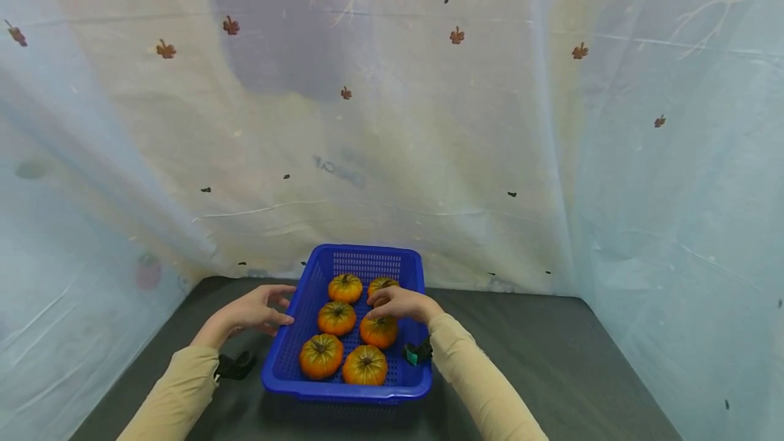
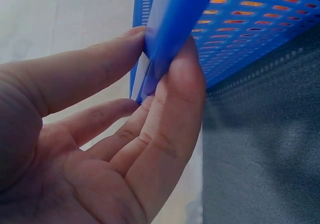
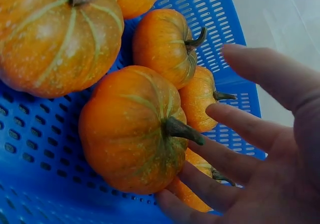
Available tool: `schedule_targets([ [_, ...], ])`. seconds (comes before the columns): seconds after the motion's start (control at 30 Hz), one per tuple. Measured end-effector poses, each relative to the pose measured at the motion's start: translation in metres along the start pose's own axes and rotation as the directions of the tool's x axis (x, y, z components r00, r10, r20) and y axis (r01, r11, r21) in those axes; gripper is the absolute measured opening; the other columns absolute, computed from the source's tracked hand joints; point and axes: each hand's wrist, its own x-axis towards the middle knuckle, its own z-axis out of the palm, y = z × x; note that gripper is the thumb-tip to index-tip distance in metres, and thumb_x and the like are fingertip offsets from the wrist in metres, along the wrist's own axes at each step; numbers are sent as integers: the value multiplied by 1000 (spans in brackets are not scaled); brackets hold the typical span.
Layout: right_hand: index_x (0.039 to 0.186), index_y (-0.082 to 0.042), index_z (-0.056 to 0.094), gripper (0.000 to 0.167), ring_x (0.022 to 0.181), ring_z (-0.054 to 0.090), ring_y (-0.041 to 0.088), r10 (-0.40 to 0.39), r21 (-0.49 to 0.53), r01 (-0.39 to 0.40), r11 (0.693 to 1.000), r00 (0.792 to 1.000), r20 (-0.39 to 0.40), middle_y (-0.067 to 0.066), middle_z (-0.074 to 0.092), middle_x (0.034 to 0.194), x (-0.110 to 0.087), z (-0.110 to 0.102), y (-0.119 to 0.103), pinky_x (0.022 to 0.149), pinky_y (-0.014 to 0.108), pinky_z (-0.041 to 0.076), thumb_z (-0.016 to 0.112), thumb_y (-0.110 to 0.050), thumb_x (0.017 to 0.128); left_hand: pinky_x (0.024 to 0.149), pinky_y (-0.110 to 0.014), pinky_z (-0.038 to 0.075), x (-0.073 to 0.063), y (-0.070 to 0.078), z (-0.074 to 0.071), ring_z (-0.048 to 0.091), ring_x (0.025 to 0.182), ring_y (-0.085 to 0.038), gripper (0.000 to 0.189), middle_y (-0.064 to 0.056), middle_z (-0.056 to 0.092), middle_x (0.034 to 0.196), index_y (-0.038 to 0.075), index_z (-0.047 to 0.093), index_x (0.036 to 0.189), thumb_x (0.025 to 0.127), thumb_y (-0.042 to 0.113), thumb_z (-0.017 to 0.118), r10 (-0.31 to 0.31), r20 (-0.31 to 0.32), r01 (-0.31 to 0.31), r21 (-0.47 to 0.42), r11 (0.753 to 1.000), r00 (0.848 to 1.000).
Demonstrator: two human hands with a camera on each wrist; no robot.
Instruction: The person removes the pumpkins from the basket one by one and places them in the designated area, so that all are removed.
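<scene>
A blue plastic basket (image 1: 349, 392) with slotted walls holds several small orange pumpkins, set in two columns. My left hand (image 1: 254, 310) is at the basket's left side; in the left wrist view, its thumb and fingers (image 2: 172, 104) pinch the rim (image 2: 170, 29). Over the right column hovers my right hand (image 1: 404, 305), fingers spread and loosely bent. It partly covers the right middle pumpkin (image 1: 380, 333) and the right back pumpkin (image 1: 382, 284). In the right wrist view, the fingertips lie beside a pumpkin (image 3: 130, 129) with a green stem, not wrapped round it.
The basket stands on a dark grey table (image 1: 539, 359), near its back edge. Pale plastic sheeting (image 1: 398, 141) with small leaf prints hangs behind and along both sides. A dark strap (image 1: 235, 365) is on the left wrist, and another strap (image 1: 418, 352) on the right.
</scene>
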Motion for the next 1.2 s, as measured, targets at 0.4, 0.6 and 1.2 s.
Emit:
schedule_targets([
  [0.4, 133, -2, 53, 56, 130, 39, 36, -14, -121, 22, 992, 998, 66, 22, 45, 139, -1, 1, -3, 101, 49, 40, 74, -1, 81, 70, -46, 56, -1, 2, 1, 65, 86, -28, 76, -20, 56, 111, -9, 29, 143, 84, 7, 73, 6, 12, -6, -2, 1000, 1000],
  [0.6, 133, -7, 55, 58, 131, 39, 33, -3, -223, 22, 975, 996, 84, 17, 45, 140, -1, 3, -4, 97, 46, 44, 73, 3, 79, 70, -46, 56, -1, 3, 2, 65, 87, -28, 75, -21, 55, 113, -9, 30, 143, 84, 7, 72, 0, 4, 0, 10, 1000, 1000],
  [1.2, 132, -14, 58, 61, 117, 45, 22, 51, -351, -25, 936, 997, 66, 9, 47, 137, -4, 9, -8, 86, 36, 49, 73, 6, 76, 71, -46, 56, -3, 4, 3, 65, 86, -29, 75, -20, 56, 112, -9, 29, 143, 84, 6, 72, 0, -1, 0, 13, 1000, 1000],
])
